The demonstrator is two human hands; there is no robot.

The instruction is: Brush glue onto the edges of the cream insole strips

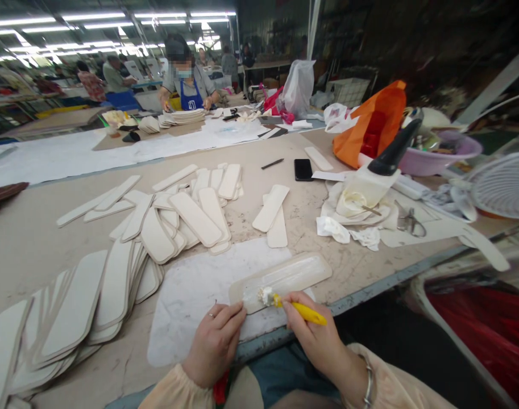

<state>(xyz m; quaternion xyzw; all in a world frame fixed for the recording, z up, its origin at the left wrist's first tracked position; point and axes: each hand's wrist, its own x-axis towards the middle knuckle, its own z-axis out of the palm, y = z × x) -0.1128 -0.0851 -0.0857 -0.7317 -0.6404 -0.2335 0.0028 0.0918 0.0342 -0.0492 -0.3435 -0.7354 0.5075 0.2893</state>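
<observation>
A long strip with rounded corners [302,271] lies on a white sheet [178,307] near the table's front edge, a wet-looking white coat along its middle. My right hand [312,326] is closed round the yellow handle of a brush [306,312]. White paste covers the bristles, which rest on the strip toward its left end. Fingertips of my left hand [219,335] press down at the strip's left end; the fingers lie flat and grip nothing. Two pale strips [271,210] overlap just beyond the sheet.
Several pale strips [195,218] spread in piles at the left. To the right are a cut-open jug [365,190], crumpled tissue [333,229], scissors [411,222], an orange bag [372,125] and a purple basin [442,156]. A phone [303,170] lies further back. A co-worker [189,85] stands across the table.
</observation>
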